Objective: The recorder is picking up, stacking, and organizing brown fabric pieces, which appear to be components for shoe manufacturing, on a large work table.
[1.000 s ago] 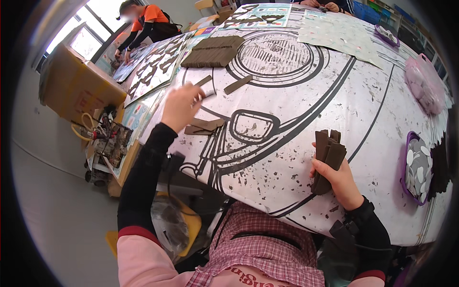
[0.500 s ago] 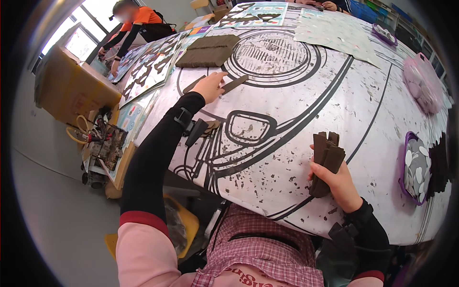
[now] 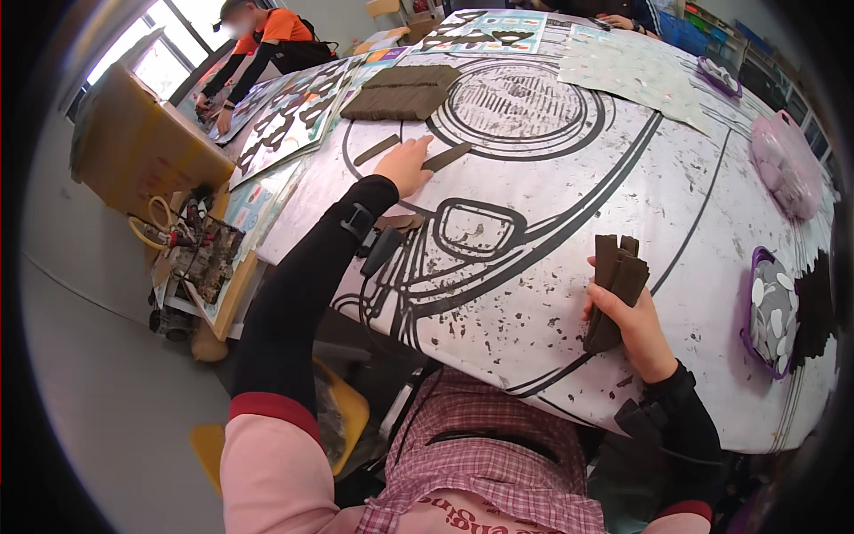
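Note:
My left hand [image 3: 406, 169] reaches over the table with its fingers stretched out low above the surface, holding nothing I can see. It lies between two dark brown strips: a short-looking strip [image 3: 377, 149] on its left and another strip [image 3: 447, 157] at its fingertips, partly hidden by them. Whether it touches the right-hand strip I cannot tell. In my right hand [image 3: 633, 327] a bundle of similar brown strips [image 3: 616, 289] is gripped upright and slightly fanned at the top. Beyond my left hand sits a neat block of stacked brown strips [image 3: 402, 93].
Small brown pieces [image 3: 402, 222] lie beside my left wrist. Sheets with dark shapes [image 3: 298, 120] cover the left side, near a cardboard box [image 3: 147, 156]. On the right stand a purple basket of pale ovals [image 3: 772, 311] and a pink container [image 3: 785, 165]. A person in orange [image 3: 283, 27] works at far left.
My left hand's fingers have flattened lower between the two strips, and more of the left strip shows. The bundle stays in my right hand. The whole view has shifted slightly.

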### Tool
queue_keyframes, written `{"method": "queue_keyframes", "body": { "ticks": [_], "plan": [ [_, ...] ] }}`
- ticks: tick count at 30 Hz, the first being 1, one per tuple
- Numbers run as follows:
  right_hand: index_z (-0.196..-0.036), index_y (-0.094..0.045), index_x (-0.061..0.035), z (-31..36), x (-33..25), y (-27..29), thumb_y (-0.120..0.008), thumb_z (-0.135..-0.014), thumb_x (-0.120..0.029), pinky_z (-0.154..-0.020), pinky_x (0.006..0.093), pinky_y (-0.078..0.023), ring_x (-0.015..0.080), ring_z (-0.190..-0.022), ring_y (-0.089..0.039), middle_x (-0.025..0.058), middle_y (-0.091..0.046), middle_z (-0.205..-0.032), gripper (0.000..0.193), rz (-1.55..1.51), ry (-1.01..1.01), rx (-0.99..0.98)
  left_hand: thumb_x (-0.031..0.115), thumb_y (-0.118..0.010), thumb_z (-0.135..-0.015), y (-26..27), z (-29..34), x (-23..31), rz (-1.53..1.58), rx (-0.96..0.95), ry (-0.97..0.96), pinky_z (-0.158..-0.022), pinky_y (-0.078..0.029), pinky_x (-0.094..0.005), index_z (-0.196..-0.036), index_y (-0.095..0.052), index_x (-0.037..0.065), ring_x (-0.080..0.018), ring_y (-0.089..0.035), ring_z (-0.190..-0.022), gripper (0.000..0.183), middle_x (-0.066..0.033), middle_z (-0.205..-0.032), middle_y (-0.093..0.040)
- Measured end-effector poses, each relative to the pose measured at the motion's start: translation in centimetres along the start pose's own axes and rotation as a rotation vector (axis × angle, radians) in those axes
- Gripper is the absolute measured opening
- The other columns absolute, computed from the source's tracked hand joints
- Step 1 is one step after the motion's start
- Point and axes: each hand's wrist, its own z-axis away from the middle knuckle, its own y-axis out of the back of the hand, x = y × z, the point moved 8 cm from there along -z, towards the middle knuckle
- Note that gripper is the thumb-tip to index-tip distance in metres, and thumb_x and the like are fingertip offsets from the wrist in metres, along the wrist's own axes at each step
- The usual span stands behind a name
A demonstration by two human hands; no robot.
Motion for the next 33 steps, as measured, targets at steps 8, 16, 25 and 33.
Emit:
{"method": "queue_keyframes", "body": {
  "ticks": [8, 16, 25, 33],
  "plan": [
    [-0.127, -0.044, -0.0002, -0.5, -0.3, 1.4, -0.063, -0.086, -0.022, -0.068, 0.0272, -0.046, 0.0131, -0.073, -0.058, 0.0041, -0.057, -0.080, 0.050, 0.047, 0.000, -0.019, -0.001, -0.054, -0.073, 8.0, 4.2, 2.8, 0.040, 0.100, -0.152, -0.073, -0.043, -0.0387, -0.088, -0.053, 0.007, -0.0289, -0.056, -0.085, 0.018, -0.0088, -0.086, -0.054],
    [-0.127, -0.044, 0.0016, -1.5, -0.1, 1.4, -0.065, -0.083, -0.023, -0.069, 0.0274, -0.047, 0.0126, -0.074, -0.057, 0.0029, -0.053, -0.091, 0.055, 0.043, -0.030, 0.015, -0.003, -0.051, -0.072, 7.1, 4.6, -3.6, 0.039, -0.068, -0.119, -0.085, -0.044, -0.0413, -0.099, -0.058, 0.009, -0.0323, -0.055, -0.099, 0.030, -0.0120, -0.104, -0.054],
    [-0.128, -0.043, 0.0016, -3.2, -0.3, 1.6, -0.065, -0.083, -0.026, -0.070, 0.0273, -0.047, 0.0131, -0.074, -0.057, 0.0034, -0.055, -0.088, 0.057, 0.037, -0.042, -0.026, 0.021, -0.064, -0.078, -1.7, -1.8, -16.7, -0.112, -0.136, 0.311, -0.088, -0.047, -0.0392, -0.109, -0.059, 0.005, -0.0327, -0.058, -0.101, 0.036, -0.0148, -0.104, -0.060],
    [-0.128, -0.042, 0.0020, -2.2, -0.3, 1.8, -0.065, -0.083, -0.027, -0.070, 0.0271, -0.046, 0.0128, -0.074, -0.057, 0.0037, -0.055, -0.085, 0.057, 0.052, -0.017, -0.024, 0.010, -0.067, -0.070, 2.5, 2.4, -13.9, 0.121, 0.015, 0.260, -0.075, -0.048, -0.0364, -0.096, -0.059, 0.002, -0.0291, -0.058, -0.082, 0.028, -0.0158, -0.088, -0.057]
  ]
}}
